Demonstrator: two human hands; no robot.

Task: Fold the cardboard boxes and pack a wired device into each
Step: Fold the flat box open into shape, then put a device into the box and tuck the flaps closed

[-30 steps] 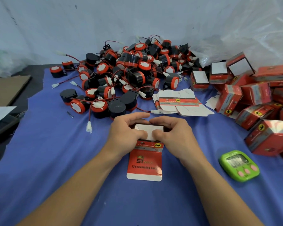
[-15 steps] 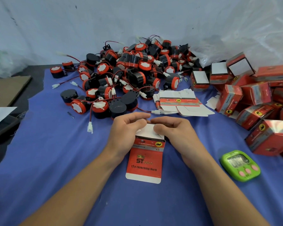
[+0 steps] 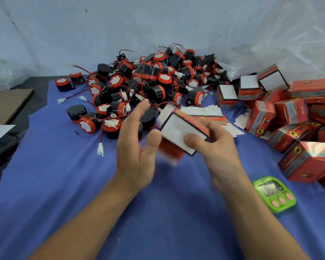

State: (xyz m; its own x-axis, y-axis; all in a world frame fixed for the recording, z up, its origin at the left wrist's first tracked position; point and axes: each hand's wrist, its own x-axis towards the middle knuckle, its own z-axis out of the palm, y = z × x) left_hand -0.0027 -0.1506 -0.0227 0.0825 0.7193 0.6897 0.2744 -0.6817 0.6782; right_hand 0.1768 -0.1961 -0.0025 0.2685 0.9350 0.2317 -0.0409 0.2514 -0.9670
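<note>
Head view.
- Box (image 3: pixel 182 132): in front of the device pile (image 3: pixel 154 85), held above the blue cloth (image 3: pixel 64 184) that covers the worktop. It is tilted, with a white panel facing the camera. Its lower end is blurred, so how far it is folded cannot be told.
- Right hand (image 3: pixel 216 145): grips the box, thumb on the white panel, fingers curled round the far side.
- Left hand (image 3: pixel 137 147): open with fingers spread, between box and pile. Whether its thumb touches the box is unclear.

Risks, as judged:
- With one hand holding it, the half-formed box may spring flat or a flap may pop.
- The red wires in the pile cross one another, so lifting one device could drag its neighbours forward.
- A loose white plug (image 3: pixel 100 149) lies in front of the pile on its left side and could snag.

Around the pile:
- Flat box blanks (image 3: pixel 203 113) at the pile's near right edge, just behind the held box.
- Made-up boxes (image 3: pixel 289 117) heaped to the pile's right.
- Green timer (image 3: pixel 274 194) well in front of the pile, to the right.
- Cardboard sheet (image 3: pixel 6 104) far left of the pile.
</note>
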